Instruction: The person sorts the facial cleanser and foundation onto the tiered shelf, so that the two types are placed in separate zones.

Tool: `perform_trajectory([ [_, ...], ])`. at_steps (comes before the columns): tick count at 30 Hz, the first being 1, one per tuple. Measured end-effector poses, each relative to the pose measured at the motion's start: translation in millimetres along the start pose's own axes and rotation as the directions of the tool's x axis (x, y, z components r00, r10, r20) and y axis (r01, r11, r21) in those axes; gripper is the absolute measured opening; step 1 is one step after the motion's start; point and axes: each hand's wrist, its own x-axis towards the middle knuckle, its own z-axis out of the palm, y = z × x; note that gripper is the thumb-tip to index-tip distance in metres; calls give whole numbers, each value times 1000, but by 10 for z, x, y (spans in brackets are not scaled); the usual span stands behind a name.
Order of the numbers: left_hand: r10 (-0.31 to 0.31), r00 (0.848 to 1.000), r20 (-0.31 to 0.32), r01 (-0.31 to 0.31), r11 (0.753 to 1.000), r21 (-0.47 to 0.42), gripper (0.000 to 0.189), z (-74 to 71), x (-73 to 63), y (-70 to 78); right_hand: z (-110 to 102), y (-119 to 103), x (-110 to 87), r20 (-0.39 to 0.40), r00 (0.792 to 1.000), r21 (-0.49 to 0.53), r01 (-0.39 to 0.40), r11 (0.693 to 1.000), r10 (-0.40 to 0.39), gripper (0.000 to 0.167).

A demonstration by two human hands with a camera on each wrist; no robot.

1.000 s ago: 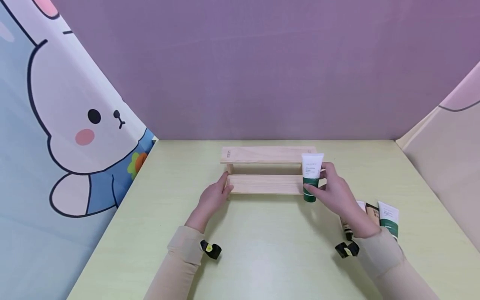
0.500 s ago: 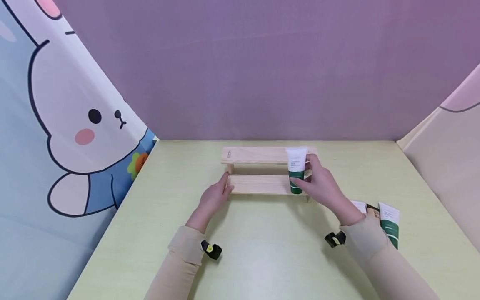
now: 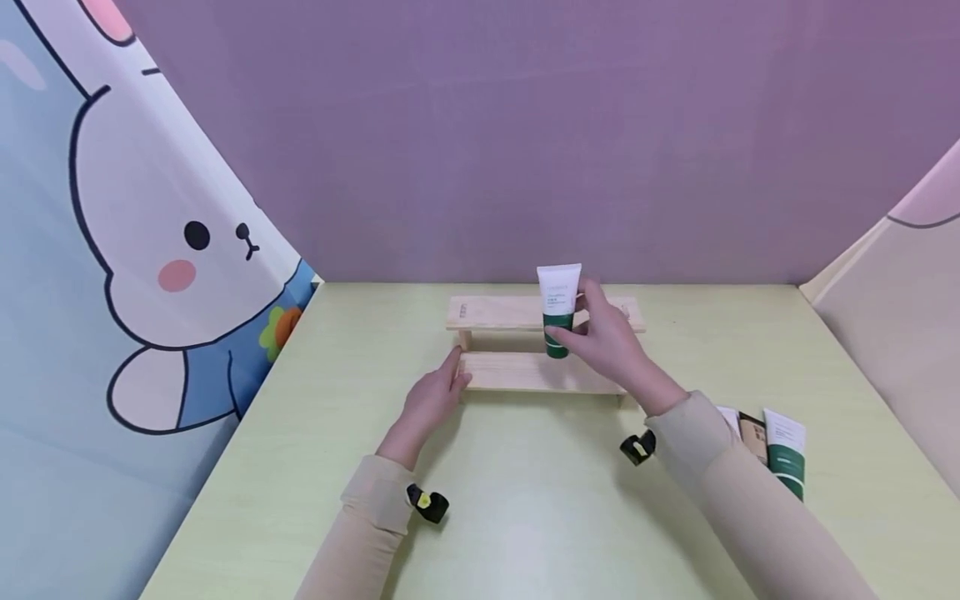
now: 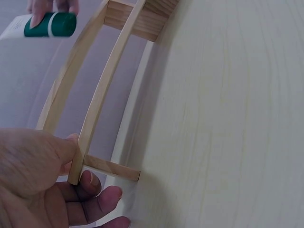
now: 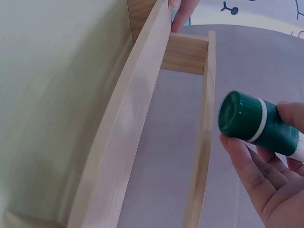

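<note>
A two-tier wooden rack [image 3: 498,372] stands at the back of the table. My left hand [image 3: 431,402] grips the left end of its lower board; in the left wrist view the thumb lies over the board and the fingers curl beneath. Between thumb and fingers, my right hand [image 3: 613,343] holds a squeeze tube [image 3: 558,293], white above and green below, upright with its cap down. In the head view the tube overlaps the upper board [image 3: 495,312] and the gap between tiers. The right wrist view shows its green cap [image 5: 237,114] beside the rack's upper board, apart from it.
Several tubes lie on the table at the right: a white and green tube [image 3: 786,454], a tan tube with a dark end [image 3: 753,435] and a white one [image 3: 729,417] partly behind the right sleeve. A purple cloth wall [image 3: 525,150] rises behind the table.
My right hand has carried the tube left and upward, from the rack's right end to over its middle right. The left hand keeps its grip on the rack.
</note>
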Motion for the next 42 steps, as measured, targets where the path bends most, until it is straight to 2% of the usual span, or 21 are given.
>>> perform_trajectory([
  [13, 1, 1000, -8, -1, 1000, -12, 58, 49, 7, 20, 359, -86, 381, -94, 995, 55, 25, 998, -20, 58],
  [20, -1, 1000, 9, 1, 1000, -24, 59, 86, 9, 52, 488, -79, 501, -116, 993, 76, -3, 997, 12, 53],
  [25, 9, 1000, 7, -9, 1000, -19, 57, 91, -9, 72, 535, -75, 530, -112, 993, 41, -20, 999, 25, 53],
  [34, 7, 1000, -7, -7, 1000, -16, 57, 66, -10, 76, 473, -43, 420, -120, 993, 55, -8, 998, 15, 58],
  [38, 7, 1000, -9, -7, 1000, 2, 57, 61, -9, 81, 353, 5, 255, -130, 991, 35, 28, 999, -23, 47],
  [42, -5, 1000, -6, 5, 1000, -7, 57, 32, -18, 95, 206, 37, 44, -107, 993, -40, 55, 998, -59, 35],
])
